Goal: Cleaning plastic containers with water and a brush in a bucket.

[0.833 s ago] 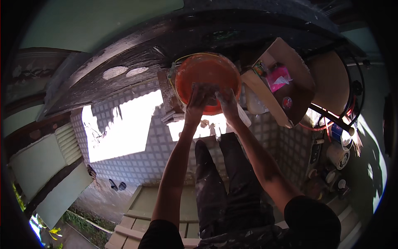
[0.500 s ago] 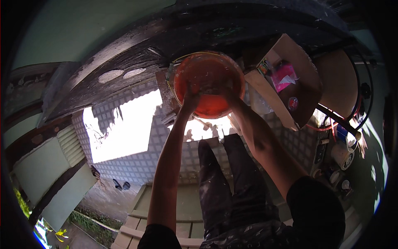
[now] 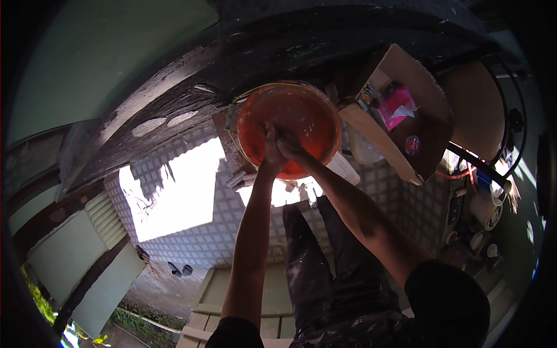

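Note:
An orange-red round tub [image 3: 316, 110] stands in front of me, with both hands reaching down into it. My left hand [image 3: 271, 148] is inside, left of the middle, its fingertips pointing toward the far wall of the tub. Right beside it, my right hand [image 3: 292, 149] comes in from the right, and the two hands appear to touch. Dim light and blur hide how the fingers are bent and whether anything lies between them. The tub's inside wall looks streaked with pale marks.
To the right of the tub sits an open cardboard box [image 3: 380, 142] holding a pink packet [image 3: 397, 108]. A dark ledge [image 3: 191, 87] runs along the far side. Bright sunlight falls on the checked floor [image 3: 232, 214]. Dark slippers [image 3: 180, 269] lie at the lower left.
My hands, apart inside the tub before, have come together left of its middle. The right hand moved left. The whole view has shifted slightly.

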